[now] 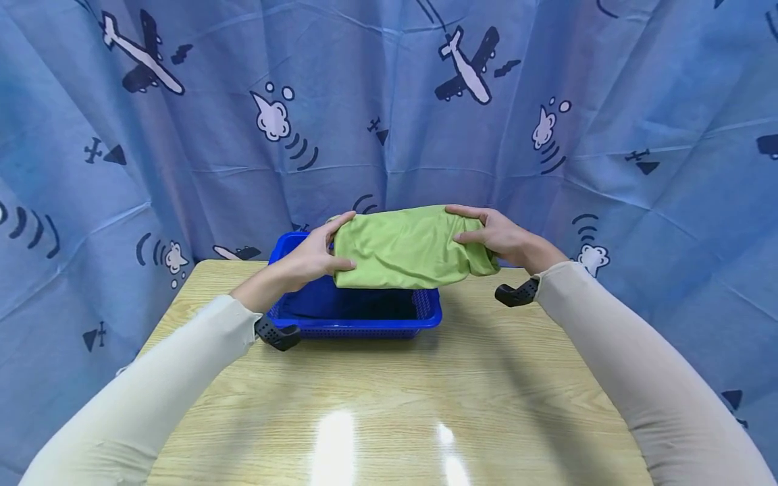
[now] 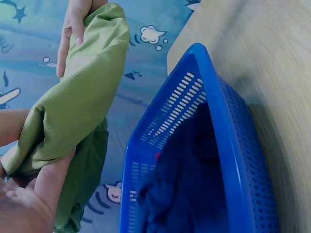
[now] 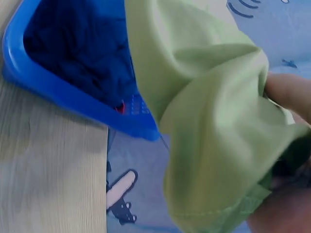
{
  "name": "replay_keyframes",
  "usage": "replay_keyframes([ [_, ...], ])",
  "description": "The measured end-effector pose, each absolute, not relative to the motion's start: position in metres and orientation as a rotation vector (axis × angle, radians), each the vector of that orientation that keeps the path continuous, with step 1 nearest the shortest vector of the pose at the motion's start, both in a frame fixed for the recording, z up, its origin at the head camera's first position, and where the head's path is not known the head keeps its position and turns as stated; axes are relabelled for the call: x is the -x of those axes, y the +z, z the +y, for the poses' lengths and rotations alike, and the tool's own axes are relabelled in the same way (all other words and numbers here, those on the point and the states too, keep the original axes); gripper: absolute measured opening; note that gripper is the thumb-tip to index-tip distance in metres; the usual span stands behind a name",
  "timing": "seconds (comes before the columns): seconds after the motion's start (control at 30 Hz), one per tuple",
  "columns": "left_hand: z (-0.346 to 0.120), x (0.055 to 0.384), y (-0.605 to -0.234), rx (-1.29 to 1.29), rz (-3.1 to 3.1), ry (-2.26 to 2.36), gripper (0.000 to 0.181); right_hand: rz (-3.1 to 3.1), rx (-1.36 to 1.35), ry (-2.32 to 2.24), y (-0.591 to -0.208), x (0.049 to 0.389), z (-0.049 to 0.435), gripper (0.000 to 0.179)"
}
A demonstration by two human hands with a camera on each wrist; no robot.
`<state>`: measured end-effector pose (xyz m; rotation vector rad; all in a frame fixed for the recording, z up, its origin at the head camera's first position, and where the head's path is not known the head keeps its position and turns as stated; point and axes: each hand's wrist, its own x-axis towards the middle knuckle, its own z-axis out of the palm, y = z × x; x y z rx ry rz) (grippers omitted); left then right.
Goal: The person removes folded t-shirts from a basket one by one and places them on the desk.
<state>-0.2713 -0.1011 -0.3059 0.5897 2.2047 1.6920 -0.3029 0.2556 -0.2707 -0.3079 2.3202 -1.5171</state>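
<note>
A folded lime-green cloth garment [image 1: 404, 246] hangs in the air between my two hands, over the back part of a blue plastic basket [image 1: 365, 324]. My left hand [image 1: 316, 254] grips its left end, thumb in front. At the other end my right hand [image 1: 495, 233] pinches the fabric, with a loose fold drooping below the fingers. A stitched hem on the garment [image 3: 218, 145] shows in the right wrist view. Dark blue cloth [image 2: 187, 179] lies inside the basket in the left wrist view.
The basket stands toward the back of a light wood table [image 1: 389, 391]. A blue curtain [image 1: 377, 101] printed with airplanes hangs right behind the table's far edge. Something small and red [image 3: 120, 107] shows beside the dark cloth in the basket.
</note>
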Motion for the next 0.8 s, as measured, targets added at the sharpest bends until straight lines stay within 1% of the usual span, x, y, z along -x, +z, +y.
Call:
replay_keyframes([
  [0.2,-0.077,0.277,-0.301,-0.687,2.261,1.613,0.098,2.365,0.258,-1.512,-0.266,0.3,0.279,0.07],
  [0.43,-0.047,0.281,-0.302,-0.733,2.279,1.532,0.102,2.435,0.194,-1.453,-0.269,0.299,0.304,0.072],
  [0.6,-0.023,0.282,-0.309,-0.747,2.294,1.541,0.104,2.439,0.182,-1.432,-0.272,0.3,0.326,0.072],
  [0.8,0.003,0.278,-0.326,-0.734,2.343,1.532,0.107,2.394,0.12,-1.427,-0.279,0.298,0.352,0.075],
])
